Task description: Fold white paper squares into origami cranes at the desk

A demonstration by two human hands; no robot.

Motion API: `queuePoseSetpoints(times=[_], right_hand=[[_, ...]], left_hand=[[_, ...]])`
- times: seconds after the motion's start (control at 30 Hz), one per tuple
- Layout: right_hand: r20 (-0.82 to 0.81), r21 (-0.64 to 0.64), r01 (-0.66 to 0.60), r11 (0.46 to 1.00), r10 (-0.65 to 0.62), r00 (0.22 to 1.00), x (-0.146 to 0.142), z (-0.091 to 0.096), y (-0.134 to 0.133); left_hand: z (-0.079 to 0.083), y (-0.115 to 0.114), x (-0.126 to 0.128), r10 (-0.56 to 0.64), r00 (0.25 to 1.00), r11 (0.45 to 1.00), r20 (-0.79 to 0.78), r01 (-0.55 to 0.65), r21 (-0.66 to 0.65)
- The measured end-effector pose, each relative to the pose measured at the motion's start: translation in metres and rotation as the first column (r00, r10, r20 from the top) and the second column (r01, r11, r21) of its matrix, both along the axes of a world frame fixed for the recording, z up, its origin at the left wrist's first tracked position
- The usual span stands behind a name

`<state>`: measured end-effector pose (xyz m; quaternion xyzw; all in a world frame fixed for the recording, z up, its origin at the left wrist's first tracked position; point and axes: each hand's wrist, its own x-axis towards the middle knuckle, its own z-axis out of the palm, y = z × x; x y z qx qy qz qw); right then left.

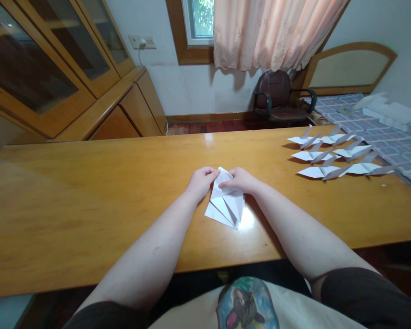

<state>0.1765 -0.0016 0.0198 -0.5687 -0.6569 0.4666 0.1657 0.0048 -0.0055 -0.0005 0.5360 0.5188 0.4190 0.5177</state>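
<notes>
A partly folded sheet of white paper (222,205) is between my hands, over the middle of the wooden table (106,196). Its layered flaps fan out toward me, and its narrow end points away. My left hand (202,179) pinches the upper left edge near that narrow end. On the opposite side, my right hand (241,180) grips the paper with the thumb lying across its front. The fingers behind the paper are hidden. At the table's right end stand several folded white paper cranes (324,171) in rows.
Beyond the table's right end is a bed (356,109) with a checked cover. A brown office chair (277,98) stands behind the far edge, under a pink curtain (260,36). Wooden cabinets (116,119) with glass doors line the left wall.
</notes>
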Motion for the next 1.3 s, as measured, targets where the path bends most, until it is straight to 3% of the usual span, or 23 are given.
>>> queuePoseSetpoints(times=[0.2,0.43,0.7,1.03,1.3], right_hand=[[-0.136,-0.021,0.044,0.999,-0.047,0.99,0.008,-0.004,0.004],[-0.152,0.002,0.031,1.0,-0.031,0.988,0.008,-0.007,0.005],[-0.177,-0.011,0.142,0.99,-0.141,0.974,0.007,-0.004,0.005],[-0.115,-0.006,0.067,0.998,-0.068,0.991,0.009,-0.001,0.004],[-0.141,0.042,0.205,0.978,-0.197,0.97,0.009,-0.005,0.006]], left_hand=[[0.007,0.001,-0.008,-0.16,0.968,0.987,-0.195,0.156,-0.037],[0.011,-0.001,-0.007,-0.109,0.929,0.994,-0.353,0.102,-0.039],[0.016,-0.003,-0.009,-0.147,0.944,0.989,-0.294,0.131,-0.074],[0.01,-0.001,-0.007,-0.07,0.927,0.996,-0.367,0.085,0.025],[0.011,0.001,-0.014,-0.165,0.93,0.986,-0.328,0.165,-0.029]])
